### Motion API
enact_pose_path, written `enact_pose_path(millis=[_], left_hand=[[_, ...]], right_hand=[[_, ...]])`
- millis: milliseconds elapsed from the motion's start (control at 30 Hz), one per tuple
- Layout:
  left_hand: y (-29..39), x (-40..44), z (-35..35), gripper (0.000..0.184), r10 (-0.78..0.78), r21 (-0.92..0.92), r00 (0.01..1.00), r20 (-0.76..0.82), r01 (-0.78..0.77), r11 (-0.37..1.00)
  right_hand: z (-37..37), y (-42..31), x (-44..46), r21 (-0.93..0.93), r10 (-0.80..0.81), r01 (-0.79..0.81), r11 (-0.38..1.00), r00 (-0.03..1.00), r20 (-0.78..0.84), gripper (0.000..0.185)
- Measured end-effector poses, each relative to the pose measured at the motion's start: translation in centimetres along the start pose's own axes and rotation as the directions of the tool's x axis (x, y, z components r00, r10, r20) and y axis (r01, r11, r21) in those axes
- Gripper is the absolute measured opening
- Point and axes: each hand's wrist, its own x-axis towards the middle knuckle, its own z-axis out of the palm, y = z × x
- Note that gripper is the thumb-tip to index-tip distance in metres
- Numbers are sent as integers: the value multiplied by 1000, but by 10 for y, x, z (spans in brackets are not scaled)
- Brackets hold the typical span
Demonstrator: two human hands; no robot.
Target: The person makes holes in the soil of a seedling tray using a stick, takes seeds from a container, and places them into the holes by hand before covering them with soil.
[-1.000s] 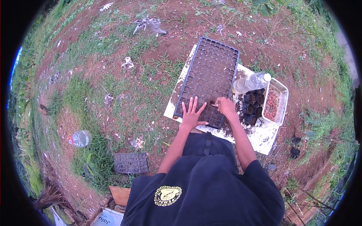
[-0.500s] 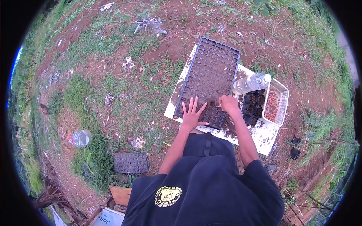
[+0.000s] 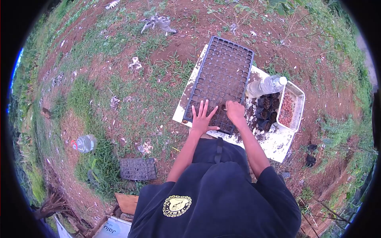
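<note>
On the far left, a clear plastic jug (image 3: 86, 143) with a red cap rests in the grass, and right of it a small grey cell tray (image 3: 138, 169) sits on the ground, near the person's body. Next comes the large seedling tray (image 3: 227, 70), set on a white worktop (image 3: 276, 144) in front of the person, its far end slanting away to the right. It is a long rectangle with a raised blue-grey rim and many small square cells in straight rows. Brown soil fills the cells; toward the far end the dark dividers show as a neat grid, while around the middle soil blurs some of them. One pale fleck lies on the right half. The left hand (image 3: 201, 123) rests over the near end, its fingers open and spread wide. The right hand (image 3: 235, 111) is at the tray's near right part, fingers curled, their tips at a darker patch of soil; whether they grip anything I cannot tell. Just beyond the tray's right edge is a clear bottle (image 3: 265, 86) with a white cap, then a cluster of black soil-filled bags (image 3: 265, 114), loose soil scattered about them. Rightmost on the worktop, a white basket (image 3: 300, 99) contains reddish-brown pieces (image 3: 286, 110).
</note>
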Motion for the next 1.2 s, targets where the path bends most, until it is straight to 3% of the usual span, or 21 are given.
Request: enact_pose_path(millis=[67, 200, 267, 367, 467, 533, 600, 700, 733, 800, 1033, 1200], left_hand=[[0, 1, -1, 117, -12, -1, 999, 38, 12, 1000], [0, 3, -1, 117, -20, 9, 998, 64, 20, 1000], [-1, 0, 1, 117, -8, -4, 999, 40, 8, 1000], [1, 1, 2, 117, 0, -1, 999, 48, 0, 1000], [0, 0, 2, 117, -20, 15, 996, 84, 19, 1000], [-1, 0, 1, 117, -10, 14, 998, 55, 9, 1000], [1, -1, 1, 115, -1, 19, 998, 57, 0, 1000], [0, 1, 0, 115, -9, 15, 998, 63, 8, 1000], [0, 1, 0, 117, -11, 3, 998, 69, 11, 1000], [1, 0, 1, 118, -7, 6, 998, 61, 7, 1000], [-1, 1, 3, 118, -11, 23, 997, 70, 10, 1000], [0, 1, 2, 117, -4, 29, 997, 81, 2, 1000]], right_hand=[[5, -1, -20, 95, 51, -41, 995, 993, -108, 8], [-15, -1, -38, 387, 226, -161, 908, 966, -128, 7], [-26, -4, -36, 408, 234, -164, 898, 964, -128, 8], [-29, -1, -26, 144, 90, -86, 986, 996, -18, 10], [-7, -6, -15, 48, 79, -76, 996, 994, -74, 8], [-4, -7, -16, 52, 52, -46, 998, 992, -114, 11], [-8, -6, -20, 188, 107, -74, 979, 979, -174, 8], [-20, -7, -28, 244, 106, -65, 968, 981, -161, 8], [-15, -7, -28, 244, 108, -67, 967, 981, -160, 8], [2, -6, -24, 67, 62, -47, 997, 968, -242, 9], [-15, -12, -25, 213, 118, -76, 974, 974, -194, 10], [2, -7, -17, 71, 95, -82, 994, 975, -199, 9]])
